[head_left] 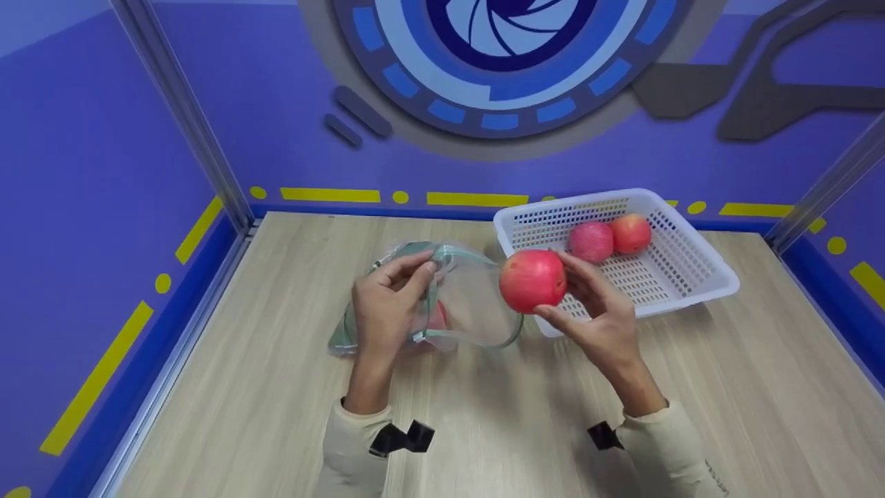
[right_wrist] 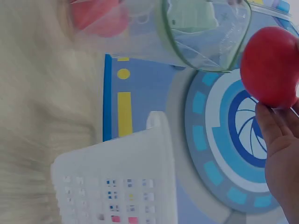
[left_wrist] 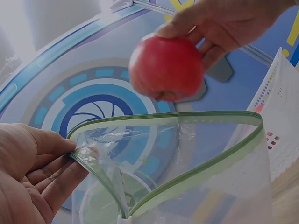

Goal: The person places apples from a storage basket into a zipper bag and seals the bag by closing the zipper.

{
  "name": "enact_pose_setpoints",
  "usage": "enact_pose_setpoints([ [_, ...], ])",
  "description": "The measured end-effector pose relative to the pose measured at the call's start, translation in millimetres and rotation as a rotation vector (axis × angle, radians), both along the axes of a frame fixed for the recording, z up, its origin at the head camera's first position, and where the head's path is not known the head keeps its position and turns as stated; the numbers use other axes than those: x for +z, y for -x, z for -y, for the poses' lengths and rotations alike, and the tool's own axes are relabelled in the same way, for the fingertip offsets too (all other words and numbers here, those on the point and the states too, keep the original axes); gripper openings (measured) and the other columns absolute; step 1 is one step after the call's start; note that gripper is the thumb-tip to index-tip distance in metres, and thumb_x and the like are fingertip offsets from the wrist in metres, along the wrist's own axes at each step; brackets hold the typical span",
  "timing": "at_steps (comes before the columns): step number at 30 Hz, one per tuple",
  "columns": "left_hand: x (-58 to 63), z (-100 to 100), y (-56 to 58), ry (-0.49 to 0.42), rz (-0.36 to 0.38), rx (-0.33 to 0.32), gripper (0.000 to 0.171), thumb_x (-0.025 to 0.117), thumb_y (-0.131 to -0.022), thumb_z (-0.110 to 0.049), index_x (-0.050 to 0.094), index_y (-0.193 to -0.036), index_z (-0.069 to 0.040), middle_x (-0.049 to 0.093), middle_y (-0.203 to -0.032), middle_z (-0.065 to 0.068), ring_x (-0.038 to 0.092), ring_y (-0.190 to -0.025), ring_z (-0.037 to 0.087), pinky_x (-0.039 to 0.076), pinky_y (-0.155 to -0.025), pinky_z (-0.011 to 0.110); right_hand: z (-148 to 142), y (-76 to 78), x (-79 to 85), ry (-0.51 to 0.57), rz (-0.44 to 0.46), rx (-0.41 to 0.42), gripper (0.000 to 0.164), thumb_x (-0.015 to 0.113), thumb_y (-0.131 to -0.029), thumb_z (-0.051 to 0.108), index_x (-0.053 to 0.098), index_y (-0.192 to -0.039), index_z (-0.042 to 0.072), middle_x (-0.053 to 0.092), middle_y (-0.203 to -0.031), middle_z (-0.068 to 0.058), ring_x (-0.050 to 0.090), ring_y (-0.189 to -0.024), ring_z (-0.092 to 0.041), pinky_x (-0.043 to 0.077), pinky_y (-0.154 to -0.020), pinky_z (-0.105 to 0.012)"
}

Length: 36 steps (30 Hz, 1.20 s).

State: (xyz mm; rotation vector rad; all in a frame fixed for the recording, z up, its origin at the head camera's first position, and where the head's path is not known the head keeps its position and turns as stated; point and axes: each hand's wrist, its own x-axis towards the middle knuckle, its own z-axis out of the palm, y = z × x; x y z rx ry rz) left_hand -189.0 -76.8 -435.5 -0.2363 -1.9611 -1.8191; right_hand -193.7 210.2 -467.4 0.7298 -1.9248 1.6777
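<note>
My right hand (head_left: 600, 321) grips a red apple (head_left: 532, 281) between thumb and fingers, just right of the bag's mouth in the head view. A clear zip bag (left_wrist: 224, 186) with a green-edged opening stands with its mouth spread wide. The left hand (head_left: 388, 301) pinches one side of that rim between thumb and fingertips. In the left wrist view the held apple hangs above the opening. Another red apple (right_wrist: 100, 17) shows through the clear plastic near the bag's bottom, partly hidden by the left hand in the head view.
A white perforated basket (head_left: 698, 277) sits at the back right, tilted in outline, holding a pink-red apple (head_left: 590, 241) and an orange-red apple (head_left: 630, 234). The wooden table (head_left: 276, 415) meets blue printed walls (head_left: 83, 173) at the back and sides.
</note>
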Motion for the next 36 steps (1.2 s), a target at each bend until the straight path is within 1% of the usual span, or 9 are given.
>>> enact_pose_setpoints([
  [4, 1.9, -0.6, -1.5, -0.01, 0.003, -0.004, 0.017, 0.079, -0.098, -0.01, 0.082, -0.114, -0.006, 0.08, -0.105, 0.0, 0.075, -0.089, 0.018, 0.063, -0.081, 0.03, 8.9, 1.9, -13.0, -0.068, 0.007, -0.003, 0.079, 0.089, -0.074, -0.016, 0.059, -0.146, -0.004, 0.065, -0.141, -0.018, 0.067, -0.123, -0.024, 0.053, -0.107, -0.033],
  [7, 3.5, -2.5, -3.4, -0.011, -0.001, -0.011, 0.017, 0.079, -0.098, -0.009, 0.082, -0.114, -0.006, 0.08, -0.105, 0.001, 0.076, -0.089, 0.018, 0.063, -0.082, 0.031, 17.4, 5.8, -22.3, -0.085, 0.027, -0.043, 0.079, 0.09, -0.074, -0.014, 0.059, -0.146, -0.004, 0.065, -0.141, -0.018, 0.068, -0.123, -0.021, 0.053, -0.106, -0.031],
  [13, 7.1, -7.4, -6.5, -0.057, -0.004, -0.048, 0.017, 0.078, -0.097, -0.006, 0.081, -0.113, -0.001, 0.079, -0.101, 0.008, 0.077, -0.087, 0.024, 0.064, -0.078, 0.031, 37.6, 13.9, -33.2, -0.057, 0.107, -0.122, 0.073, 0.093, -0.08, 0.0, 0.062, -0.146, 0.003, 0.065, -0.143, -0.01, 0.064, -0.127, -0.021, 0.053, -0.106, -0.03],
  [17, 8.8, -9.9, -6.6, -0.093, 0.033, -0.052, 0.017, 0.079, -0.097, -0.008, 0.081, -0.113, -0.002, 0.079, -0.098, 0.008, 0.077, -0.085, 0.024, 0.064, -0.075, 0.03, 51.6, 21.4, -35.4, -0.011, 0.147, -0.138, 0.072, 0.092, -0.083, 0.005, 0.06, -0.148, 0.005, 0.062, -0.146, -0.009, 0.06, -0.133, -0.025, 0.054, -0.105, -0.032],
  [19, 8.3, -10.2, -6.7, -0.11, 0.05, -0.044, 0.018, 0.079, -0.097, -0.009, 0.081, -0.113, -0.003, 0.079, -0.097, 0.008, 0.075, -0.084, 0.024, 0.063, -0.072, 0.029, 58.0, 24.4, -35.5, -0.009, 0.155, -0.14, 0.073, 0.092, -0.084, 0.007, 0.059, -0.149, 0.007, 0.061, -0.148, -0.008, 0.059, -0.135, -0.025, 0.054, -0.104, -0.033],
  [22, 7.0, -9.4, -6.5, -0.144, 0.059, -0.038, 0.018, 0.079, -0.097, -0.008, 0.081, -0.114, -0.002, 0.079, -0.097, 0.008, 0.073, -0.082, 0.024, 0.062, -0.07, 0.028, 66.1, 27.3, -35.7, -0.039, 0.133, -0.139, 0.075, 0.092, -0.084, 0.01, 0.058, -0.151, 0.008, 0.059, -0.149, -0.007, 0.058, -0.136, -0.025, 0.053, -0.106, -0.033],
  [28, 8.2, -8.6, -6.9, -0.225, 0.069, -0.035, 0.019, 0.078, -0.097, -0.005, 0.08, -0.116, 0.0, 0.079, -0.101, 0.012, 0.074, -0.086, 0.025, 0.064, -0.077, 0.031, 74.5, 27.6, -35.8, -0.106, 0.083, -0.164, 0.073, 0.091, -0.084, 0.006, 0.059, -0.149, 0.002, 0.06, -0.149, -0.01, 0.059, -0.137, -0.026, 0.048, -0.11, -0.033],
  [32, 8.2, -8.3, -7.0, -0.271, 0.07, -0.026, 0.019, 0.078, -0.097, -0.006, 0.08, -0.115, -0.001, 0.078, -0.1, 0.012, 0.073, -0.083, 0.025, 0.064, -0.077, 0.033, 72.6, 30.3, -38.3, -0.135, 0.009, -0.18, 0.059, 0.086, -0.087, -0.001, 0.064, -0.143, 0.0, 0.064, -0.145, -0.011, 0.062, -0.132, -0.027, 0.05, -0.108, -0.03],
  [36, 7.2, -5.9, -5.7, -0.31, 0.072, -0.006, 0.019, 0.077, -0.098, -0.008, 0.08, -0.116, -0.001, 0.078, -0.1, 0.013, 0.074, -0.081, 0.026, 0.065, -0.077, 0.034, 67.1, 34.1, -40.9, -0.146, -0.102, -0.196, 0.043, 0.078, -0.091, -0.01, 0.071, -0.133, -0.002, 0.072, -0.131, -0.014, 0.071, -0.116, -0.03, 0.056, -0.099, -0.027],
])
